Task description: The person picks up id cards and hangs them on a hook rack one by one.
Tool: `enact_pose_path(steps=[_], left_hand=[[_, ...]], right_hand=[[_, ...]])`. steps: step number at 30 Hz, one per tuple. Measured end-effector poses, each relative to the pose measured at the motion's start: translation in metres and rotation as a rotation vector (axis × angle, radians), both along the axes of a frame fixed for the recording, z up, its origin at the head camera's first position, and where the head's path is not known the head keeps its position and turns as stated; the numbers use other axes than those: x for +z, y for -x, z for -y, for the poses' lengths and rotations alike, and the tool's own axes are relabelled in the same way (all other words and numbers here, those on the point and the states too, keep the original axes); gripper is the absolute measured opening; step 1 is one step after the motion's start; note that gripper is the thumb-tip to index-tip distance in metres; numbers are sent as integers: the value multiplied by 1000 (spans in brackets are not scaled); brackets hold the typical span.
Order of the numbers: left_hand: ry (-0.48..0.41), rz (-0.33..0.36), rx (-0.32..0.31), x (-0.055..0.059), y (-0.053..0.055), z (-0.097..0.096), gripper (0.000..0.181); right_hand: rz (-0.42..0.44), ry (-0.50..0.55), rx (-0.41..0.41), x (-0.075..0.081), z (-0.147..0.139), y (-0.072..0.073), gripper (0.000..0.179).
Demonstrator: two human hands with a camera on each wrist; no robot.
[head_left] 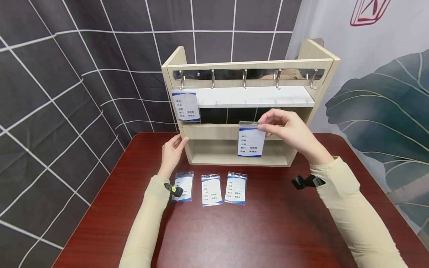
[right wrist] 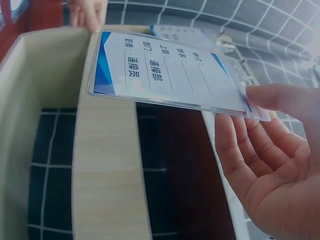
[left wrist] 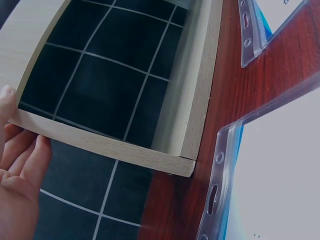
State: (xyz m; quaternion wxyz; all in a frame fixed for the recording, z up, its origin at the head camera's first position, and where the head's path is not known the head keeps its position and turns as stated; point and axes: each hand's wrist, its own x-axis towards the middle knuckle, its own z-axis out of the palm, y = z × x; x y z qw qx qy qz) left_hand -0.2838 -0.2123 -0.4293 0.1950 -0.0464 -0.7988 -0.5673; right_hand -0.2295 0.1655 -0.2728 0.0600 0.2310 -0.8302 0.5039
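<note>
One rectangular plastic-sleeved badge (head_left: pixel 250 143) hangs from the right hand (head_left: pixel 291 131).

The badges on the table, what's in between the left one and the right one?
One more, the middle badge, lies between the left badge and the right badge. The head view shows all three on the table.

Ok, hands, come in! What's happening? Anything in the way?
Left hand grips rack side. Right hand pinches badge, not yet hung. Leftmost hook taken by another badge.
</note>
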Motion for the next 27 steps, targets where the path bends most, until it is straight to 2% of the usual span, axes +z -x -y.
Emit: enact_pose_path(steps=[5,12,19,27], left_hand=[[-7,-16,0,0,1,0,53],[12,-19,14,1,0,-1,55],[19,-12,11,0,0,0,55],[31,-1,17,3,-2,-1,55]], right_hand=[[-34,12,29,14,14,4,19],[-40,29,56,37,34,7,20],[-113,62,76,58,53,12,16],[-181,10,65,75,72,17,15]])
